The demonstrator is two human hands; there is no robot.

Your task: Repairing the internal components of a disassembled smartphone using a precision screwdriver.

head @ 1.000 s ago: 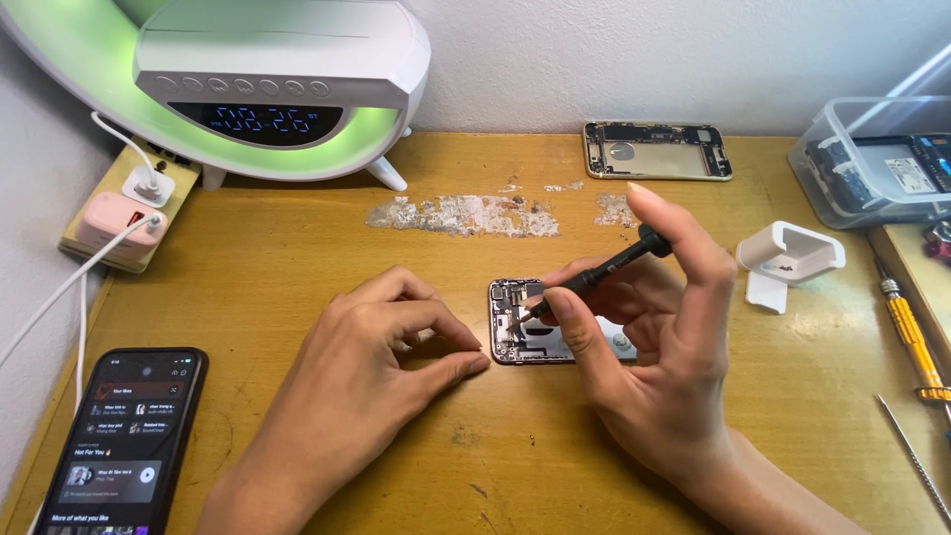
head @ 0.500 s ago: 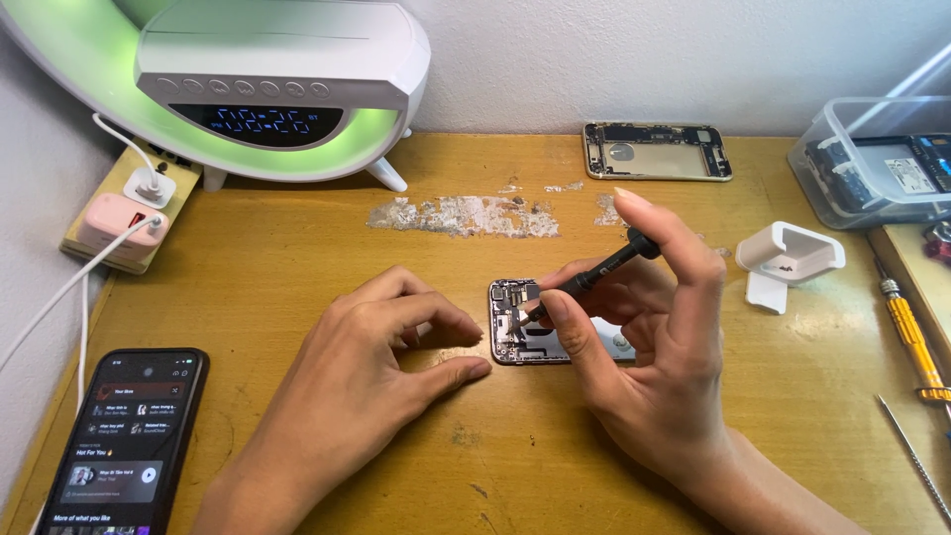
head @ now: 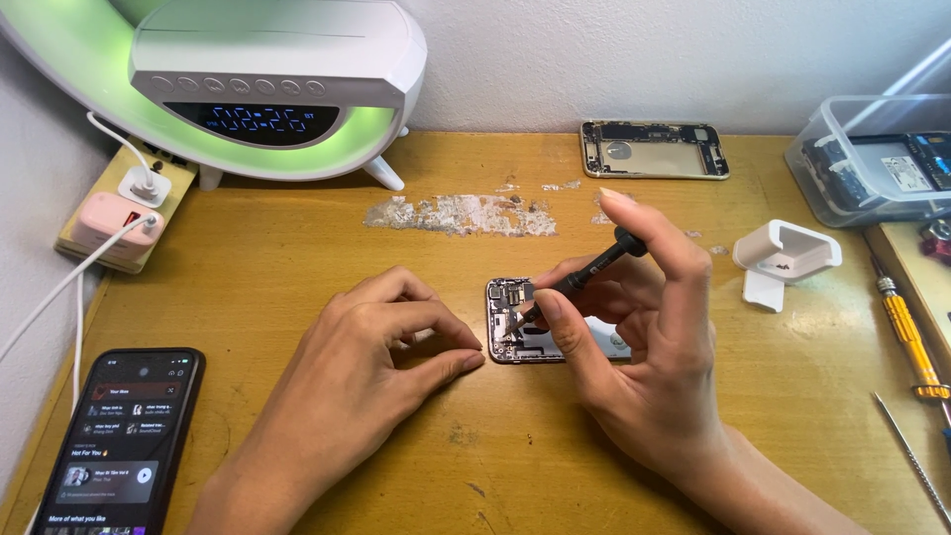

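Wooden desk (head: 297, 258) against a white wall, green-lit lamp clock (head: 267, 89) at back-left. Centre: opened phone (head: 515, 322) lying flat, internals up. Right hand (head: 644, 367) closed round a thin black screwdriver (head: 584, 277), index tip on its cap, tip down into the phone's upper part. Left hand (head: 367, 376) holds nothing, fingers curled, thumb & index tip touching the phone's left edge. Lit smartphone (head: 119, 446) front-left. Empty gold phone shell (head: 654, 149) at back, white stand (head: 788, 258) right, yellow-handled driver (head: 906, 337) far right.
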